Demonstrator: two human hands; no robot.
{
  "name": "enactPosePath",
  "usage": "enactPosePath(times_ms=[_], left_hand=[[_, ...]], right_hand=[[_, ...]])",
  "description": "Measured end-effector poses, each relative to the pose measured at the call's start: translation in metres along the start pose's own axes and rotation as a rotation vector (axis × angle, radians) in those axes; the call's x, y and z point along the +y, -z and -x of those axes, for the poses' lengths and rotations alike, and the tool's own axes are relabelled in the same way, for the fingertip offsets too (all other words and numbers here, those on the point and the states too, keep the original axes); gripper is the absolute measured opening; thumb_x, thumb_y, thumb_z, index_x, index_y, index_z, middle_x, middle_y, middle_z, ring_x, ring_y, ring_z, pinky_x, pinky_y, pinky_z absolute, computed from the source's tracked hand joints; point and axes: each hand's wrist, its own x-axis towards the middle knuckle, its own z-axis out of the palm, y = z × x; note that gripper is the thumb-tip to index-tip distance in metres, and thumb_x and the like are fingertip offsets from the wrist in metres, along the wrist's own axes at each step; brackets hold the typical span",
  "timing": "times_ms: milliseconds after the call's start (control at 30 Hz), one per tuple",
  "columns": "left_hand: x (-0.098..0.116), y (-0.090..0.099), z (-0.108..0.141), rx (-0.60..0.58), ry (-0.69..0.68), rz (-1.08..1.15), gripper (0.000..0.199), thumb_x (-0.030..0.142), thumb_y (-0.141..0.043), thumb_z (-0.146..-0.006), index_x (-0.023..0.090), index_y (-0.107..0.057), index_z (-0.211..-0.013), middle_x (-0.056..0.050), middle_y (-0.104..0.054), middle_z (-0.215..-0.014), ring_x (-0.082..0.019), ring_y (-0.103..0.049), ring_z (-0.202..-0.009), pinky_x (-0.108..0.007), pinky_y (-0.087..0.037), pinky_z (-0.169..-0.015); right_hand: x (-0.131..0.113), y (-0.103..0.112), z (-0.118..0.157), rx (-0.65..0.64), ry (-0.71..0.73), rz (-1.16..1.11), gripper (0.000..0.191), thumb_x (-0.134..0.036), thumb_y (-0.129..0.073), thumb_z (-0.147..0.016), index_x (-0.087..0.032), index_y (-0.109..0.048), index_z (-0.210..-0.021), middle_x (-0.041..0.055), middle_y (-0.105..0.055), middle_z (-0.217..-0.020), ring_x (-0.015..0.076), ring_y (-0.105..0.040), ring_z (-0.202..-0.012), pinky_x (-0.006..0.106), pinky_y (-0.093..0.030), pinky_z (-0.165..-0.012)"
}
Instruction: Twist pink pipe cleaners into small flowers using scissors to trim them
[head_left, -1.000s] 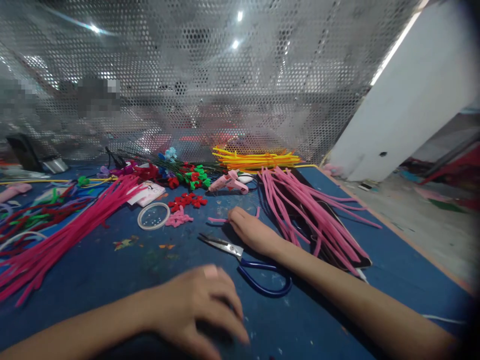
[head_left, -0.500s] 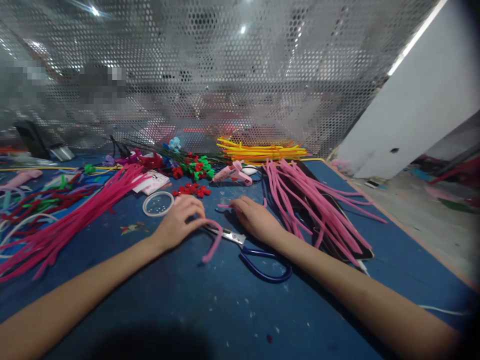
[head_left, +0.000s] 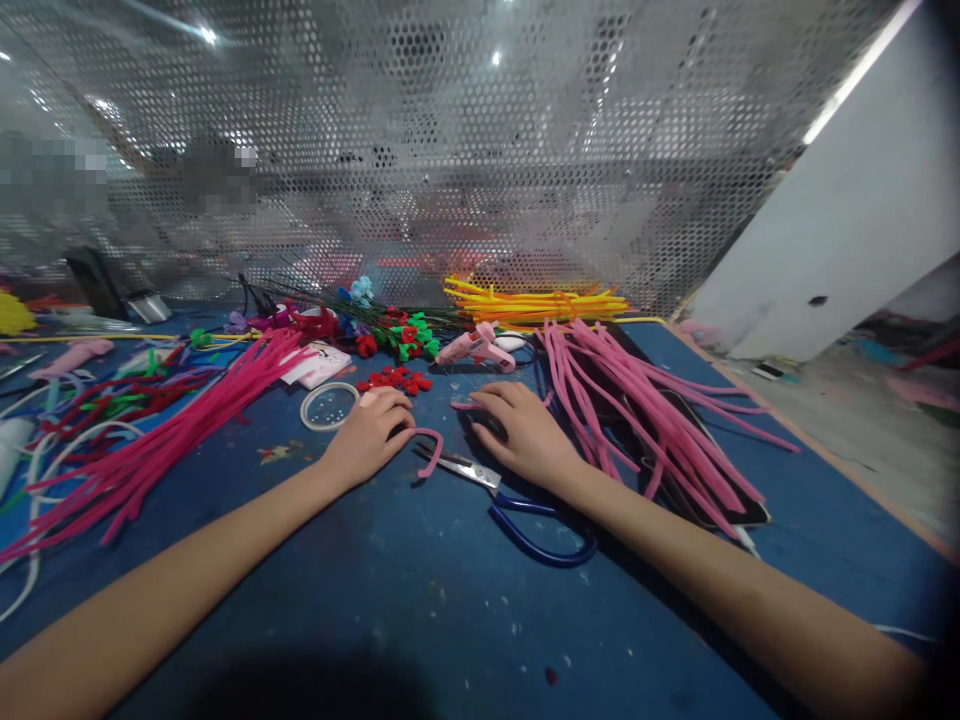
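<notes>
My left hand point(head_left: 373, 432) pinches a short pink pipe cleaner point(head_left: 436, 455) between thumb and fingers. Its free end bends down over the blades of blue-handled scissors point(head_left: 544, 553), which lie on the blue table. To the right, my right hand point(head_left: 525, 430) rests palm down with thumb and fingers apart. A second pink pipe cleaner piece point(head_left: 461, 406) passes under its fingertips, partly hidden. Beside my right forearm lies a bundle of pink pipe cleaners point(head_left: 667, 430) on a dark flat device point(head_left: 694, 410). A clear round ring-shaped dish point(head_left: 330, 407) stands by my left hand.
Behind my hands are small red pieces point(head_left: 394, 380), a pink glue gun point(head_left: 476, 347) and yellow pipe cleaners point(head_left: 536, 303). Magenta pipe cleaners point(head_left: 187, 430) and tangled coloured ones lie left. A perforated metal screen point(head_left: 450, 150) closes off the back; the table edge runs along the right.
The bent end of the pink pipe cleaner in my left hand has swung up and closer to the hand. My right hand's fingers have spread more. The view has shifted slightly left.
</notes>
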Motion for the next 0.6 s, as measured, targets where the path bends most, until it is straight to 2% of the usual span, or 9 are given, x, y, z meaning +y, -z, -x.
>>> enactPosePath(times_ms=[100,267,367,467,533,600], left_hand=[[0.005,0.001,0.002,0.023,-0.017,-0.038,0.019,0.029,-0.046,-0.086,0.016,-0.058,-0.079,-0.006,-0.06,-0.1,-0.022,-0.047,-0.106,-0.039,-0.035,-0.09],[0.031,0.004,0.009,0.152,-0.121,-0.053,0.016,0.025,-0.043,-0.088,0.017,-0.057,-0.085,-0.002,-0.064,-0.081,-0.018,-0.054,-0.089,-0.041,-0.031,-0.091],[0.038,0.005,0.011,0.203,-0.087,0.031,0.013,0.023,-0.045,-0.088,0.018,-0.056,-0.084,-0.001,-0.064,-0.08,-0.017,-0.054,-0.086,-0.04,-0.032,-0.091],[0.037,0.004,0.01,0.212,-0.032,0.15,0.014,0.026,-0.044,-0.088,0.018,-0.055,-0.082,-0.002,-0.061,-0.08,-0.016,-0.053,-0.084,-0.037,-0.038,-0.086],[0.034,0.003,0.01,0.218,-0.065,0.231,0.013,0.03,-0.048,-0.086,0.018,-0.052,-0.083,-0.003,-0.059,-0.082,-0.016,-0.053,-0.086,-0.035,-0.04,-0.084],[0.032,0.001,0.01,0.261,-0.123,0.257,0.026,0.039,-0.058,-0.078,0.018,-0.048,-0.091,-0.006,-0.058,-0.092,-0.019,-0.052,-0.094,-0.038,-0.04,-0.088]], right_hand=[[-0.017,0.002,-0.001,0.046,-0.032,-0.213,0.028,-0.029,-0.048,-0.084,-0.014,-0.056,-0.107,0.0109,-0.059,-0.102,0.0221,-0.052,-0.097,0.037,-0.042,-0.086],[-0.047,-0.001,0.001,-0.066,-0.168,-0.629,0.014,-0.028,-0.057,-0.08,-0.018,-0.061,-0.089,0.0021,-0.066,-0.08,0.0143,-0.06,-0.071,0.025,-0.046,-0.066],[-0.049,-0.006,0.003,-0.022,-0.254,-0.783,0.011,-0.026,-0.056,-0.079,-0.018,-0.064,-0.079,0.0007,-0.066,-0.073,0.0128,-0.061,-0.066,0.023,-0.046,-0.062],[-0.043,-0.011,0.005,-0.004,-0.376,-0.868,0.013,-0.028,-0.058,-0.076,-0.017,-0.063,-0.074,0.0007,-0.065,-0.067,0.0122,-0.058,-0.059,0.022,-0.044,-0.054],[-0.041,-0.012,0.005,-0.008,-0.408,-0.906,0.014,-0.029,-0.057,-0.075,-0.016,-0.062,-0.072,0.0003,-0.062,-0.062,0.0111,-0.055,-0.054,0.021,-0.041,-0.049],[-0.041,-0.011,0.004,-0.003,-0.399,-0.92,0.016,-0.03,-0.056,-0.076,-0.016,-0.061,-0.072,0.0002,-0.061,-0.06,0.0105,-0.053,-0.052,0.021,-0.04,-0.047]])
